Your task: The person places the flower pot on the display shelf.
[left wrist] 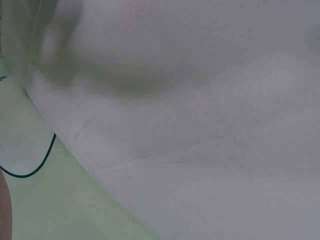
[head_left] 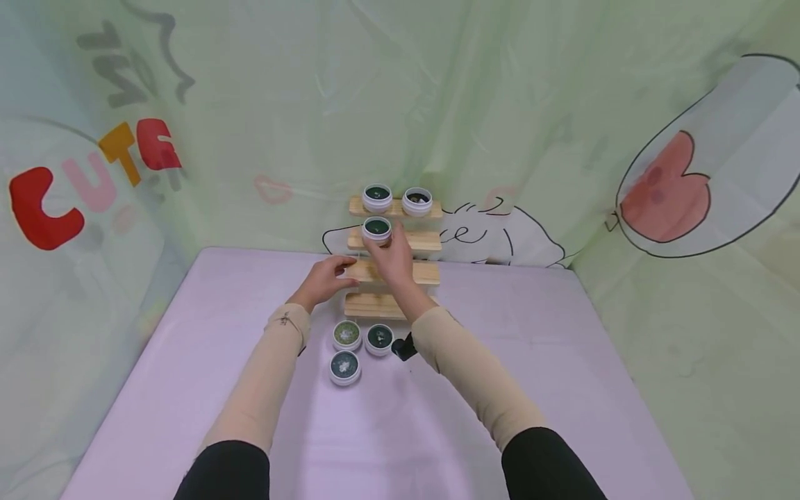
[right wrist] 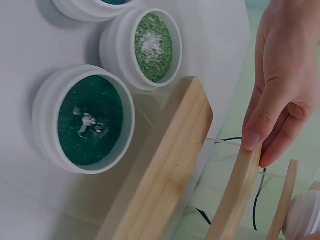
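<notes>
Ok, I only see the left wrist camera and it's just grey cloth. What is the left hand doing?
Observer: The left hand pinches the end of a wooden shelf on a little stepped rack.
Operator: And the other hand?
Observer: The right hand holds a small white jar at the second shelf from the top.
Operator: Are there more jars?
Observer: Yes. There is a pair of jars on the top shelf, and three jars stand on the purple table in front of the rack.
</notes>
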The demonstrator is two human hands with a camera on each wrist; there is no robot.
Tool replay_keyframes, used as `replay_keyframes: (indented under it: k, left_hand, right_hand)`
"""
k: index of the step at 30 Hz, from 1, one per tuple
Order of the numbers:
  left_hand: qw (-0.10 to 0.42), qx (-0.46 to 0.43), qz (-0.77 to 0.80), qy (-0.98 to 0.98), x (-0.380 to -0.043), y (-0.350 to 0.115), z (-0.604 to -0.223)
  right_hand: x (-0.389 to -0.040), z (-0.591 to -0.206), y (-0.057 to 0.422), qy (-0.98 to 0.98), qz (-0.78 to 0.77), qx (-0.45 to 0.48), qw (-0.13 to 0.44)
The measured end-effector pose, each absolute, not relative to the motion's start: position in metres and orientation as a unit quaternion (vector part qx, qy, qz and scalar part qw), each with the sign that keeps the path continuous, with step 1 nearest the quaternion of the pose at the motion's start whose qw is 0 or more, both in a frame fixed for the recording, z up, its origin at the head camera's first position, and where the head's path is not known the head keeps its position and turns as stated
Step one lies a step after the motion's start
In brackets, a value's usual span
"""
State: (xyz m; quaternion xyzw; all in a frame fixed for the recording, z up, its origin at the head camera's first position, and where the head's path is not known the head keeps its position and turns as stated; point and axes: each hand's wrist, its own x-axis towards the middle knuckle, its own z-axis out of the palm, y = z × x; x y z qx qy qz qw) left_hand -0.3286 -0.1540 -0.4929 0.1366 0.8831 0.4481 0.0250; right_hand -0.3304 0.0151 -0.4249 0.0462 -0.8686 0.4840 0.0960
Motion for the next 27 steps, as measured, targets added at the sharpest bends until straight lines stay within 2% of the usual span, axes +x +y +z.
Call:
replay_keyframes:
  k: [18,27]
  left_hand:
    - [0.025,0.132,0.447,0.884,-0.329,-0.154,-0.494]
    - [0.022,0.138,0.45,0.882,-0.326,-0.153,-0.492]
  right_hand:
    - [-0.277,-0.453,0.043,-0.83,0.557,0.023,0.018]
    - [-0.25,-0.485,0.058,-0.836,0.548,0.039,-0.01]
